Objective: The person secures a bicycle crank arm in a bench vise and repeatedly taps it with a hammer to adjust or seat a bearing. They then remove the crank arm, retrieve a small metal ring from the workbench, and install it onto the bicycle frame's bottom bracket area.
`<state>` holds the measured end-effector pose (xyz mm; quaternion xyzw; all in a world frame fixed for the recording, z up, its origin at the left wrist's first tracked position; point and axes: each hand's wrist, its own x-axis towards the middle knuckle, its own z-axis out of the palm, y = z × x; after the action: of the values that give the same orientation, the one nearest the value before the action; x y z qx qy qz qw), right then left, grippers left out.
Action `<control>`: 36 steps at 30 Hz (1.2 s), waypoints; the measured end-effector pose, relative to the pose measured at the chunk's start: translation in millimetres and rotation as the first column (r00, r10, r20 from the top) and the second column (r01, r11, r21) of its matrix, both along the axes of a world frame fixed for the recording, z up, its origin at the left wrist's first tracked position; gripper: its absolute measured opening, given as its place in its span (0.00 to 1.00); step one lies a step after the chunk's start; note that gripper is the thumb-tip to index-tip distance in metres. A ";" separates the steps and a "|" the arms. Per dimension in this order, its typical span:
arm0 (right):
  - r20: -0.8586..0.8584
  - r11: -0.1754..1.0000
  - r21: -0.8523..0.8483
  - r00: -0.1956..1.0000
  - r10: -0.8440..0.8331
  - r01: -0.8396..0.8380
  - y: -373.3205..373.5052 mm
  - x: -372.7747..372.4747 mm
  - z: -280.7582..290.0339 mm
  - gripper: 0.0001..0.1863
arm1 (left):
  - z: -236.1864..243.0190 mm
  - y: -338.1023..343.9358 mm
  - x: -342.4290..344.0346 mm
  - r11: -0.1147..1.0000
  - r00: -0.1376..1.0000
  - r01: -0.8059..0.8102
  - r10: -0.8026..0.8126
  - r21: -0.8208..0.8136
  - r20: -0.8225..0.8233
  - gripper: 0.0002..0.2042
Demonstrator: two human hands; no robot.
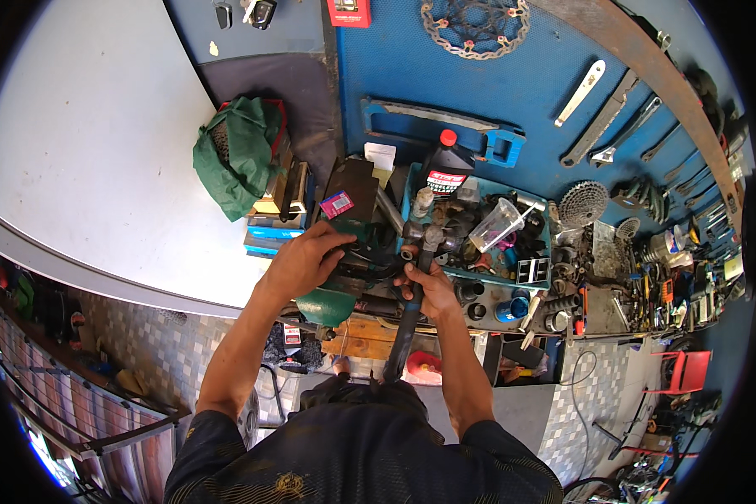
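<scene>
My right hand [433, 288] is wrapped around a hammer [406, 323], close below its metal head. The dark handle slants down toward my body. A small round metal part with a hole [409, 252] is beside the hammer head; whether my fingers touch it I cannot tell. My left hand [307, 262] is over a green bench vise [328, 307], its fingers stretched toward the right and apparently holding nothing. Dark metal pieces lie around the vise jaws, partly hidden by my fingers.
Behind the vise, a teal tray [406, 202] holds a black bottle with a red cap [445, 164], a clear plastic cup [497, 225] and many loose parts. Tools cover the bench's right side. A hacksaw [445, 113] and wrenches hang on the blue wall. A green cloth [242, 155] covers boxes at left.
</scene>
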<state>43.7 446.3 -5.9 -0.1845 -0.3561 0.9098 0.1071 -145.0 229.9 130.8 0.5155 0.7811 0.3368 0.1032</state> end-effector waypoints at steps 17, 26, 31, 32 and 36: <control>0.045 0.973 0.227 0.999 0.022 -0.032 0.5 9.5 25.9 0.19 | -7.6 -8.0 -8.3 0.998 0.998 0.061 -0.062 0.021 0.023 0.12; 0.095 0.960 0.279 0.995 -0.040 0.012 -6.3 5.9 37.2 0.20 | -5.6 -10.9 -3.9 0.999 0.997 0.047 -0.048 0.025 0.062 0.11; 0.129 0.943 0.330 0.987 -0.097 0.049 -12.8 1.7 42.9 0.21 | -7.8 -12.0 0.0 0.998 0.999 0.019 -0.021 0.061 0.044 0.09; 0.138 0.940 0.336 0.984 -0.113 0.061 -15.4 1.4 44.1 0.21 | -8.4 -11.8 0.6 0.998 0.999 0.014 -0.017 0.067 0.041 0.10; 0.139 0.924 0.371 0.978 -0.157 0.095 -26.6 0.4 48.5 0.22 | -9.1 -12.7 2.7 0.998 1.000 -0.014 0.013 0.056 0.024 0.11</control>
<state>44.0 419.8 42.5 -0.2595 -0.5128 0.8010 0.1677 -142.3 217.2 121.7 0.5088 0.7736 0.3653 0.0957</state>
